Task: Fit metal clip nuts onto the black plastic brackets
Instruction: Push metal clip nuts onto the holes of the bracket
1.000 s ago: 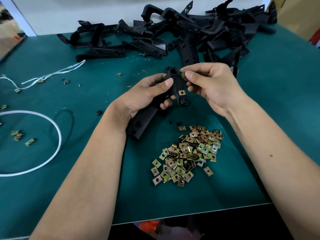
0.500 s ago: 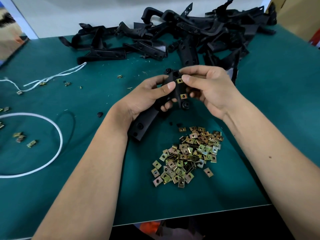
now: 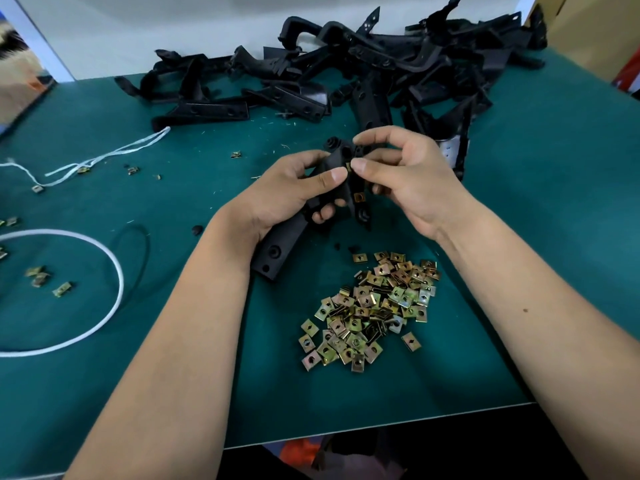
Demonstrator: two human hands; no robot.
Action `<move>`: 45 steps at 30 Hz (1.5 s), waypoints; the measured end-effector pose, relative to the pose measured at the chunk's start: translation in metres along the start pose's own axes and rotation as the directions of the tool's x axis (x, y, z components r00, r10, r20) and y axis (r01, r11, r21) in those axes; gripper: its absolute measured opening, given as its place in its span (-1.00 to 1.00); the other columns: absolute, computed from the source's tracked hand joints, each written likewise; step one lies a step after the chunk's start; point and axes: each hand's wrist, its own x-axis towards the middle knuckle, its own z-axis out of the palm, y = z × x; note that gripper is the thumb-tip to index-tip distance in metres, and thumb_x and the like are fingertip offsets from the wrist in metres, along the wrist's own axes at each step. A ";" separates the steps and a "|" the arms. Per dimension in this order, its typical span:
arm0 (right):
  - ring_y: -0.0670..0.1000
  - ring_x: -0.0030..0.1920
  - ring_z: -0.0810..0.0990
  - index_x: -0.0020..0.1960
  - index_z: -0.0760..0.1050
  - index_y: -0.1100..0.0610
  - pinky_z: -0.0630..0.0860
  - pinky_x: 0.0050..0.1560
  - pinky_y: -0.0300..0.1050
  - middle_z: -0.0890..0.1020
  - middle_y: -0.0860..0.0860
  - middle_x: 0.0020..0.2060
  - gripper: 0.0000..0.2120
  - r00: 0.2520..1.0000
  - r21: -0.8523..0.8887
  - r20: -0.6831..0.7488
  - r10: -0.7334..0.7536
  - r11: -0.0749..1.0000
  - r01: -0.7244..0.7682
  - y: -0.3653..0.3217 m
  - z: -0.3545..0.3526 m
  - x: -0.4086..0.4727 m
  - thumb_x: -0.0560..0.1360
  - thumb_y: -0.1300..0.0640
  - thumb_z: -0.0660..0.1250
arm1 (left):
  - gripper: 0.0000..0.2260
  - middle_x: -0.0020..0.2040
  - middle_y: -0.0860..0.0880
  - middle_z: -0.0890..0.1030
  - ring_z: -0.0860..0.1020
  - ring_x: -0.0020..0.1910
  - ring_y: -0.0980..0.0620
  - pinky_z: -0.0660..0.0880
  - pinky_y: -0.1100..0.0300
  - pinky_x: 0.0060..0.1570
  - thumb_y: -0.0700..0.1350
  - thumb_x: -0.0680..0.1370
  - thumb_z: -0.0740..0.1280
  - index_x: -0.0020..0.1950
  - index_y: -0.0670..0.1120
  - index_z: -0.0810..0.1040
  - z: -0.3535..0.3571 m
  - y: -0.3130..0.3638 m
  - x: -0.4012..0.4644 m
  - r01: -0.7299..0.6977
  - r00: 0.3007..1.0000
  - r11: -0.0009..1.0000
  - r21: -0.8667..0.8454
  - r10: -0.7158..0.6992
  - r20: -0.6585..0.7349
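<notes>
- Left hand point(image 3: 294, 192) grips a black bracket point(image 3: 298, 223) above the worktop point(image 3: 554, 237) middle.
- Right hand point(image 3: 405, 178) pinches a clip nut point(image 3: 349, 167) against the bracket's upper part.
- Loose clip nuts pile point(image 3: 370, 310) lies near the front edge.

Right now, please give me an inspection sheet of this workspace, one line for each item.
Surface: green mat, small debris scattered on it.
Job's things: black bracket held above the mat; one clip nut already fitted on it; pile of clip nuts near the front; heap of brackets at the back.
Clutter: stray clip nuts at left.
Grippers: left hand grips the bracket; right hand pinches a clip nut against it.
Cables: white cord loop; white string.
Surroundings: white wall behind.
</notes>
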 end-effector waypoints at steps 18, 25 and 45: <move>-0.08 -0.40 0.60 -0.08 0.61 0.16 0.47 -0.41 -0.27 0.74 -0.02 -0.22 -0.84 0.840 -0.096 0.535 0.090 0.994 -0.045 -0.015 0.234 0.005 0.49 0.40 0.46 | -0.89 -0.24 -0.07 0.51 0.40 -0.43 0.09 0.46 0.26 -0.44 -0.14 0.71 0.19 0.19 -0.13 0.45 -0.106 0.053 -0.162 -0.325 0.876 0.938 -0.118 0.252 -0.411; 0.02 -0.29 0.62 -0.02 0.59 0.31 0.56 -0.28 -0.23 0.67 0.23 -0.13 -0.94 0.706 -0.363 0.670 0.231 0.931 0.040 -0.024 0.215 0.008 0.60 0.31 0.39 | -0.93 -0.28 -0.09 0.61 0.46 -0.45 0.04 0.37 0.27 -0.46 -0.19 0.67 0.27 0.11 -0.18 0.45 -0.106 0.047 -0.176 -0.191 0.787 0.981 -0.033 0.134 -0.602; -0.14 -0.40 0.63 -0.14 0.66 0.03 0.53 -0.45 -0.25 0.69 -0.07 -0.36 -0.91 0.750 -0.791 0.523 0.405 0.558 0.250 -0.033 0.004 -0.003 0.47 0.13 0.57 | -0.84 -0.19 -0.05 0.55 0.47 -0.33 0.08 0.41 0.31 -0.36 -0.07 0.70 0.22 0.05 -0.16 0.41 -0.007 0.000 -0.021 -0.126 0.980 0.911 -0.392 0.052 -0.193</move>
